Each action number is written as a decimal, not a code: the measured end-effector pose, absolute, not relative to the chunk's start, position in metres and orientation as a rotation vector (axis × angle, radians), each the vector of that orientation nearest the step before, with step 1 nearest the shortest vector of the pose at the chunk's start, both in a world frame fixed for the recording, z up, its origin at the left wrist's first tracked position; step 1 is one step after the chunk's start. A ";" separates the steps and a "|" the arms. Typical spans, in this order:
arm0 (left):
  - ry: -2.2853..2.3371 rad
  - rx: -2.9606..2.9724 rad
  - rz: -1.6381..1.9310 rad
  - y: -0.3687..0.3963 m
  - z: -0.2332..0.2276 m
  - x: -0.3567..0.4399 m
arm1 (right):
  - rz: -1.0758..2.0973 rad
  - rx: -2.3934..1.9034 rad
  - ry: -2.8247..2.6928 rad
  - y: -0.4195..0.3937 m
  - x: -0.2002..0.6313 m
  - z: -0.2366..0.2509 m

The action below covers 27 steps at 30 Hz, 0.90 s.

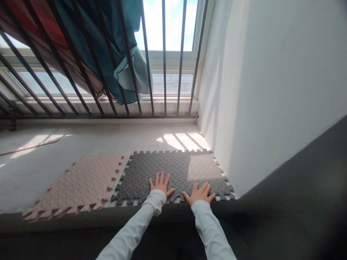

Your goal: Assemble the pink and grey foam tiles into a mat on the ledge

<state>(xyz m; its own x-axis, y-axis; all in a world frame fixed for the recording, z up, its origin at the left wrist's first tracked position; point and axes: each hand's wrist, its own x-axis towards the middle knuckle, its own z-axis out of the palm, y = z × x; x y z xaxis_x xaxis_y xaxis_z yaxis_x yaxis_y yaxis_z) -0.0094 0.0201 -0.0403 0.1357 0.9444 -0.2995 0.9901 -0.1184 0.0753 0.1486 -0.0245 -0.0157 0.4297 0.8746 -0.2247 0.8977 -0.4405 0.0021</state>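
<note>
A dark grey foam puzzle mat (151, 168) with a raised tread pattern lies flat on the ledge, its right edge beside the white wall. My left hand (161, 184) rests on its front middle part, palm down with the fingers spread. Further right, my right hand (200, 194) lies on the mat's front edge, fingers also spread. Neither hand holds anything. To the left is a pink foam puzzle mat (84, 184), apart from the grey one by a narrow gap. Its front edge reaches over the lip of the ledge.
Dark metal bars (164, 65) stand behind the ledge (108, 135), in front of the window. A blue and red cloth (105, 47) hangs behind the bars. A thin stick-like strip (32, 146) lies at far left. The white wall (257, 90) bounds the right side.
</note>
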 end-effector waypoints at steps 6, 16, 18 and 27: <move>1.824 2.124 -0.307 0.019 -0.024 -0.016 | -0.334 2.456 1.791 -0.034 0.133 -0.011; 2.342 1.963 -0.179 -0.035 -0.048 -0.092 | -0.378 2.166 2.080 -0.046 0.108 -0.010; 2.283 2.030 -0.157 -0.031 -0.045 -0.099 | -0.352 2.181 2.077 -0.045 0.108 -0.012; 2.476 1.993 0.019 -0.023 -0.037 -0.212 | -0.325 2.159 2.085 -0.048 0.115 -0.018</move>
